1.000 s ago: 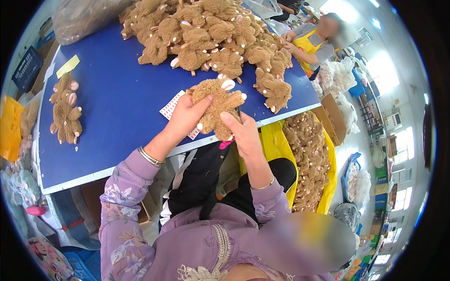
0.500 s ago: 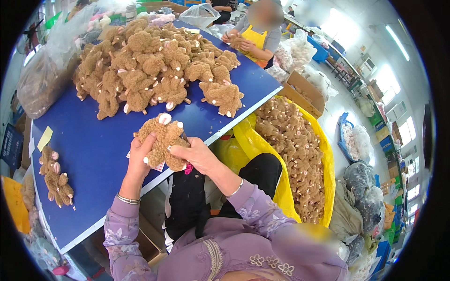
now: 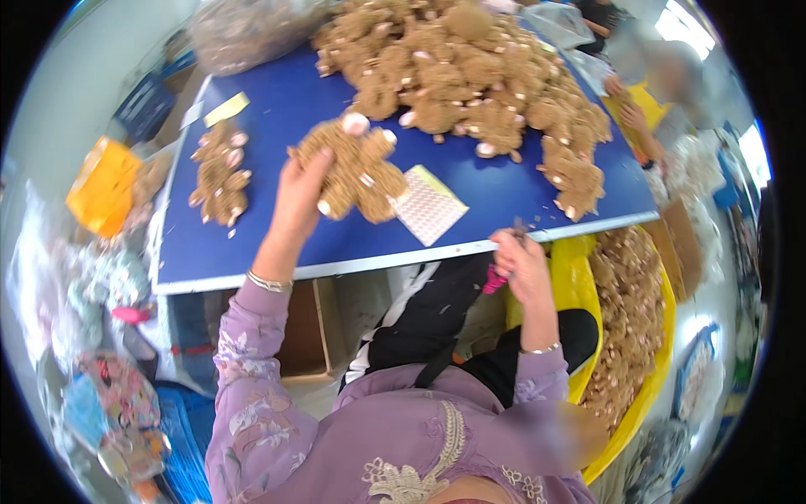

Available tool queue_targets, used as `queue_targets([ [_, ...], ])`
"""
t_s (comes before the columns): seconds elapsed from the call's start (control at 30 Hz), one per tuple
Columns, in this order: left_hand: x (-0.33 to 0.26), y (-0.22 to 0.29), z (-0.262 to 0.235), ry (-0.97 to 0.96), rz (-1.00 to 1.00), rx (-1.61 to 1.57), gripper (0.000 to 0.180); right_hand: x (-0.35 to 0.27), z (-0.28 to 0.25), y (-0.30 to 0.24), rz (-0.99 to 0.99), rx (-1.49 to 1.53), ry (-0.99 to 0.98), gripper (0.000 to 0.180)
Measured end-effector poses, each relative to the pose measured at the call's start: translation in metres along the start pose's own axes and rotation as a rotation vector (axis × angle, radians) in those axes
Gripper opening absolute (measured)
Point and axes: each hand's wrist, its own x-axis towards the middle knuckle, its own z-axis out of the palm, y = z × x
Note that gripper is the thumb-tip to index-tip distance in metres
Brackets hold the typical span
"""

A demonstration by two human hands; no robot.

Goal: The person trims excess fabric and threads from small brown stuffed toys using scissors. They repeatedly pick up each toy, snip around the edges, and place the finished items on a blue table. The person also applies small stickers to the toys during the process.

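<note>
My left hand (image 3: 304, 189) grips a brown plush animal (image 3: 361, 172) by its side, holding it over the blue table; its ears, paws and muzzle are pale. Fingers closed, my right hand (image 3: 522, 267) is at the table's front edge around what looks like small scissors (image 3: 519, 228): dark metal tips show above the fist and a bright pink part below. Between the hands a sheet of small labels (image 3: 432, 208) lies on the table, one corner close to the plush. Farther left are more plush animals (image 3: 222, 175) in a short column.
A large heap of brown plush (image 3: 453, 71) covers the table's (image 3: 277, 244) far side. Right of my legs stands a yellow-lined container (image 3: 663, 361) full of plush, beside a cardboard box (image 3: 678, 248). A clear bag (image 3: 248, 38) sits back left. A co-worker in a yellow apron (image 3: 651, 105) works at far right.
My hands have parted: the left carries the plush leftward, while the right has let go of it and moved right with the scissors. The label sheet now shows fully. The view has turned left.
</note>
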Motion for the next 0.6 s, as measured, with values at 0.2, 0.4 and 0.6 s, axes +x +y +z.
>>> queue_targets([
  [0.2, 0.008, 0.074, -0.160, 0.475, 0.328, 1.035, 0.051, -0.007, -0.013, 0.005, -0.030, -0.012, 0.091, 0.014],
  [0.4, -0.032, 0.066, -0.122, 0.455, 0.420, 0.945, 0.033, -0.011, -0.022, 0.008, -0.028, 0.009, 0.112, 0.013],
  [0.6, -0.026, 0.065, -0.013, 0.002, 0.485, 0.816, 0.019, -0.016, -0.027, 0.013, 0.017, -0.101, 0.055, 0.013],
])
